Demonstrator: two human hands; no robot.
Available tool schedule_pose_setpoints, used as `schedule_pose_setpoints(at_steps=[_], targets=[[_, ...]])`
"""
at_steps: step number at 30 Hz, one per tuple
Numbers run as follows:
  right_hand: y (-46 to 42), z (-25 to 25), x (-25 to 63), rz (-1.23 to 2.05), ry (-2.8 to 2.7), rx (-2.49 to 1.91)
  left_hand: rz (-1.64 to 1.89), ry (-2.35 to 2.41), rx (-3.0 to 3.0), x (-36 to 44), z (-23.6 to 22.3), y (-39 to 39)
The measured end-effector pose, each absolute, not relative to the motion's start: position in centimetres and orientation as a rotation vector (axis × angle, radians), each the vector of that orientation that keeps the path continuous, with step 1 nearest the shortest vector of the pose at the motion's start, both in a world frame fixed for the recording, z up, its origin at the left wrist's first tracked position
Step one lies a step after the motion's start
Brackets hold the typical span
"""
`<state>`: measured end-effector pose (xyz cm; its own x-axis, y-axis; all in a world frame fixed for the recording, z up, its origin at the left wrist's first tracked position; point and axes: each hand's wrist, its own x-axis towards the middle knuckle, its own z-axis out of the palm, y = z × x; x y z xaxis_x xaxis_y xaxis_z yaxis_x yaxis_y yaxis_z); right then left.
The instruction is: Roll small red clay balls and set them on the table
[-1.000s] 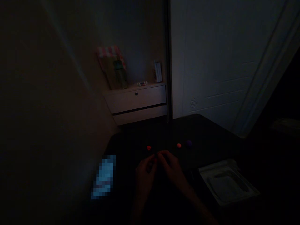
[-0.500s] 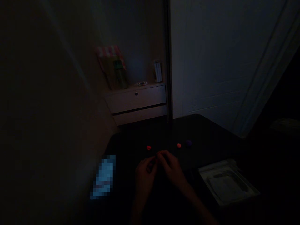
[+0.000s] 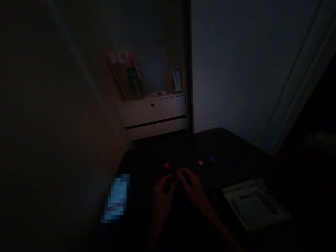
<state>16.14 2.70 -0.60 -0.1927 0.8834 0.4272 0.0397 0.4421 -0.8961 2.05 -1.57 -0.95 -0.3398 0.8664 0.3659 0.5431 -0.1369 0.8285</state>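
The room is very dark. My left hand (image 3: 161,194) and my right hand (image 3: 191,187) meet fingertip to fingertip over a dark table (image 3: 231,150), fingers curled and pinched around something small that I cannot make out. Just beyond them lie a small red piece (image 3: 166,165), a small orange piece (image 3: 200,163) and a dim purple piece (image 3: 211,160), all apart from my hands.
A pale flat packet (image 3: 256,206) lies on the table at the right. A glowing blue blurred patch (image 3: 117,197) sits at the table's left edge. Behind stand a low drawer unit (image 3: 153,113) with a bag and small items, and a white door (image 3: 244,63).
The hands have barely moved; the fingertips shifted slightly against each other. A small red spot seen between them a second ago no longer shows.
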Motion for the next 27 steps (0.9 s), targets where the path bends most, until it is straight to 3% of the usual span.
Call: schedule_pose_setpoints(at_steps=[27], targets=[[2.83, -0.64, 16.33, 0.935, -1.536, -0.790, 1.684, 1.801, 1.398, 1.72, -0.94, -1.95]])
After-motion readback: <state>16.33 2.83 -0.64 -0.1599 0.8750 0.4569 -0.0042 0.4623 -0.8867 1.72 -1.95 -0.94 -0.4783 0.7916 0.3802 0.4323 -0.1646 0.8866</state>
